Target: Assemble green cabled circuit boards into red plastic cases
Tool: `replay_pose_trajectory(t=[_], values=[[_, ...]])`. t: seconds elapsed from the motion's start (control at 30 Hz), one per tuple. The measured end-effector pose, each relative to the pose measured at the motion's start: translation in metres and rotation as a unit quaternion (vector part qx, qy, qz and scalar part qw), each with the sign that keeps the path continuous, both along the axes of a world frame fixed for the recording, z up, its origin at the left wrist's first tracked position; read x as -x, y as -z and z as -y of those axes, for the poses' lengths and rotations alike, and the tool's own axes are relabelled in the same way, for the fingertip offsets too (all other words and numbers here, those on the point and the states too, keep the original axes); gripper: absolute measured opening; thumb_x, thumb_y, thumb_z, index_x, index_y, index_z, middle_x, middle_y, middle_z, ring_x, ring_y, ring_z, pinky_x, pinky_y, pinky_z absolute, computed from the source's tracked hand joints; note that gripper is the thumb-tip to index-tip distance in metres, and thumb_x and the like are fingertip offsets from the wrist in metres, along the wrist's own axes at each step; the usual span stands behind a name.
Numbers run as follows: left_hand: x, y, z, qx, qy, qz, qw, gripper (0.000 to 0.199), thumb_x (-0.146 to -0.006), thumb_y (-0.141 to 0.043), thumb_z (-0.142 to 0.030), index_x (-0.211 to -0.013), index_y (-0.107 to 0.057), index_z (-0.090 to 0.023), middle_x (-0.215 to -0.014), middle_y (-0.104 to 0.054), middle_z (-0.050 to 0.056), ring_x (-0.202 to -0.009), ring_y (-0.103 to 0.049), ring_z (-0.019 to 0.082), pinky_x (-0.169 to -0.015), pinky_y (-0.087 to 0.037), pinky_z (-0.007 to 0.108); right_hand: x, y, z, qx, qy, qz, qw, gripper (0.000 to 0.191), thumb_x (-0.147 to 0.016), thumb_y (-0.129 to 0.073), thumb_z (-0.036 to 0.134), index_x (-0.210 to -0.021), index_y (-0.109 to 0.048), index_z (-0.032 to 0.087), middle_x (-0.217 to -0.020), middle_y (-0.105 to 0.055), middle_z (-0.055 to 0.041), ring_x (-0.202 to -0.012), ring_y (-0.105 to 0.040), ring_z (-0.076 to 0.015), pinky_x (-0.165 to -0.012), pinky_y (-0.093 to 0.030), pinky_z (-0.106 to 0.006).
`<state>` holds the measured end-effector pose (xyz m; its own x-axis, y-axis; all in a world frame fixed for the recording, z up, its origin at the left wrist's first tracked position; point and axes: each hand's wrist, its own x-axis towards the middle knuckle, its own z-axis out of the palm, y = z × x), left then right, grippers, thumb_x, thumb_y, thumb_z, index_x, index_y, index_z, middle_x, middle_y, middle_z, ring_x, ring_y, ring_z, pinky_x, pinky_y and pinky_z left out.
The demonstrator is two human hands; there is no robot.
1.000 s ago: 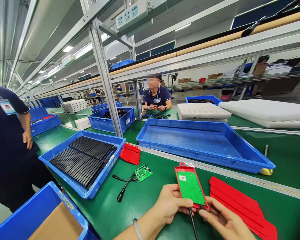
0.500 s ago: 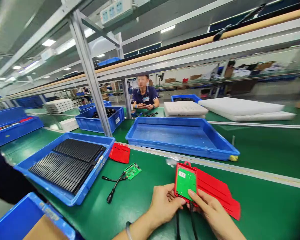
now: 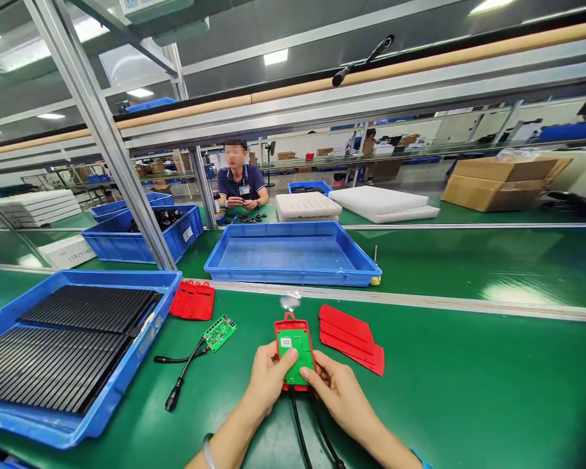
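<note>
A red plastic housing (image 3: 277, 326) with a green circuit board (image 3: 300, 339) seated in it is held upright between both hands. My left hand (image 3: 268, 378) grips its left side, thumb lying on the board. My right hand (image 3: 339, 391) grips the lower right side, its thumb on the board's lower edge. Two black cables (image 3: 300, 423) hang from the bottom of the housing. Right of it lie several overlapping red plates (image 3: 351, 339). To the left rests another green circuit board (image 3: 219, 333) with black connector cables (image 3: 178, 384), near more red housings (image 3: 194, 301).
A blue tray of black ribbed panels (image 3: 68, 352) stands at the left. Beyond the ledge sits a shallow blue tray (image 3: 293, 277). A metal post (image 3: 102, 143) rises at the left. Across the bench a person (image 3: 241, 182) handles small parts near white foam blocks (image 3: 307, 207).
My view has turned right. My left hand has moved up the housing's left side, and its thumb now presses on the board. The right thumb has shifted lower on the board.
</note>
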<state>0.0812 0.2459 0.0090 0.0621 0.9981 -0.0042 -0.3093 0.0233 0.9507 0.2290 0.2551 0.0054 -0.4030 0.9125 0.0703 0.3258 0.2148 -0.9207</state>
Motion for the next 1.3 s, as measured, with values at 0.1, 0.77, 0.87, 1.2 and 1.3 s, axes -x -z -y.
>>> replay_pose_trajectory(t=[0.1,0.77,0.87,1.2,1.3], values=[[-0.002,0.002,0.0,-0.008,-0.02,-0.002,1.0,0.042,-0.076,-0.069,-0.044,-0.095,-0.07,-0.007,-0.083,-0.07,0.01,-0.071,-0.06,0.018,-0.069,-0.047,0.028,0.001,0.001,-0.002,-0.025,0.017,0.028,0.999,0.029,-0.088,-0.046,0.044,-0.076,-0.055,0.018,-0.06,-0.04,0.0044,-0.056,-0.036,-0.0125,-0.054,-0.03,-0.026],[-0.002,0.009,-0.002,0.229,-0.045,0.191,0.953,0.037,-0.082,-0.065,-0.031,-0.109,-0.053,-0.008,-0.099,-0.068,0.02,-0.081,-0.068,0.026,-0.074,-0.055,0.041,-0.06,0.005,-0.066,-0.203,0.179,0.337,0.902,0.044,-0.09,-0.039,0.035,-0.125,-0.055,0.013,-0.124,-0.057,-0.0167,-0.117,-0.048,-0.0324,-0.096,-0.041,-0.045],[-0.002,0.008,-0.001,0.237,-0.029,0.189,0.952,0.039,-0.083,-0.064,-0.029,-0.112,-0.052,-0.006,-0.101,-0.068,0.022,-0.083,-0.069,0.027,-0.075,-0.055,0.042,-0.08,0.023,-0.085,-0.168,0.206,0.383,0.885,0.049,-0.089,-0.04,0.032,-0.13,-0.052,0.008,-0.128,-0.053,-0.0211,-0.12,-0.046,-0.0363,-0.096,-0.04,-0.05],[0.0,-0.001,-0.001,0.24,-0.049,0.23,0.942,0.044,-0.083,-0.063,-0.029,-0.118,-0.046,-0.008,-0.105,-0.068,0.02,-0.087,-0.069,0.03,-0.072,-0.056,0.04,-0.068,-0.005,-0.065,-0.174,0.108,0.197,0.959,0.051,-0.085,-0.051,0.044,-0.13,-0.05,0.021,-0.118,-0.053,-0.0114,-0.109,-0.054,-0.0245,-0.096,-0.043,-0.038],[0.003,-0.006,0.0,0.231,-0.065,0.248,0.938,0.04,-0.083,-0.063,-0.027,-0.116,-0.047,-0.011,-0.093,-0.07,0.015,-0.083,-0.069,0.03,-0.066,-0.056,0.038,-0.054,-0.024,-0.044,-0.13,0.01,0.111,0.985,0.051,-0.078,-0.064,0.04,-0.126,-0.054,0.028,-0.122,-0.05,-0.0085,-0.117,-0.05,-0.0246,-0.101,-0.04,-0.038]])
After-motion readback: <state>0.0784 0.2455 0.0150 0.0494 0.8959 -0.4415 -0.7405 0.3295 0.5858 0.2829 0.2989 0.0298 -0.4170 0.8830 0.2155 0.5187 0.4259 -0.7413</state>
